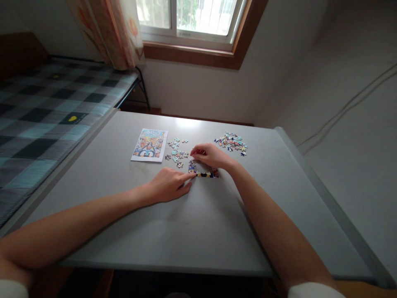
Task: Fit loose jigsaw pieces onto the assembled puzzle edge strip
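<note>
A partly joined jigsaw puzzle [204,175] lies on the grey table, its bottom strip and parts of both sides showing. My left hand [170,184] rests on the table with its index finger stretched out, the tip touching the strip's lower left corner; nothing is held in it. Over the puzzle's upper left part, my right hand [211,155] has thumb and fingertips pinched together. Whatever lies between those fingertips is too small to make out. Part of the puzzle is hidden under the right hand. Loose puzzle pieces [175,154] are scattered just left of it.
A printed picture sheet [150,145] lies left of the loose pieces. Beyond my right hand is a pile of puzzle pieces [232,142]. The table [186,236] has a bed [68,99] along its left and a wall with a window [201,16] behind it.
</note>
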The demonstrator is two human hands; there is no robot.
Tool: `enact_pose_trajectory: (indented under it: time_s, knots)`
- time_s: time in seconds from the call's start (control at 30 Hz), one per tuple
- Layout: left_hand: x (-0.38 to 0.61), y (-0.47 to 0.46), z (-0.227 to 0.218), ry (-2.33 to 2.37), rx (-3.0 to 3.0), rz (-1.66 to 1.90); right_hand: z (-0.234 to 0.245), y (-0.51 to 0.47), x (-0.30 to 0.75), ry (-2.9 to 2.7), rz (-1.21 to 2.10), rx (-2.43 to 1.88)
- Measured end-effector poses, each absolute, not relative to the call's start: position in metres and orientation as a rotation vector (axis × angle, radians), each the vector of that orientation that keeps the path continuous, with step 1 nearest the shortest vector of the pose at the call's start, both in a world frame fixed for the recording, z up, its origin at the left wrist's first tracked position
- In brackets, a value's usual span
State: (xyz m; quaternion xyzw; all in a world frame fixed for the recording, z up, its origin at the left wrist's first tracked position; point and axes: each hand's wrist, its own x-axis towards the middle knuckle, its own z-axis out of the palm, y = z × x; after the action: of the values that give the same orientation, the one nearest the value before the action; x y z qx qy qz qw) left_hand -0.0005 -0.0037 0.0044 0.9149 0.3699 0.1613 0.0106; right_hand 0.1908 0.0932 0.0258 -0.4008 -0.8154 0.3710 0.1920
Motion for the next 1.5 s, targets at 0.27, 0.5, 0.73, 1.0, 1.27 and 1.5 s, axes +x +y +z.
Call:
enact_pose_trajectory:
  time_s: [0.27, 0.5, 0.73, 1.0, 1.27, 1.5]
  knots:
    - [-0.001, -0.003, 0.002, 1.147, 2.84, 0.515, 0.031, 0.094, 0.202, -2.269, 0.872, -1.058]
    - [-0.001, -0.003, 0.001, 1.146, 2.819, 0.502, 0.02, 0.083, 0.236, -2.182, 0.61, -1.172]
    - [0.0, -0.003, 0.003, 1.146, 2.804, 0.477, 0.003, 0.076, 0.244, -2.055, 0.432, -1.285]
    - [0.0, -0.003, 0.002, 1.124, 2.791, 0.498, -0.008, 0.075, 0.245, -2.119, 0.411, -1.291]
    - [0.0, -0.005, 0.004, 1.152, 2.83, 0.494, -0.008, 0.074, 0.245, -2.138, 0.405, -1.279]
    - [-0.003, 0.003, 0.004, 1.426, 2.767, 0.782, -0.009, 0.073, 0.246, -2.132, 0.421, -1.264]
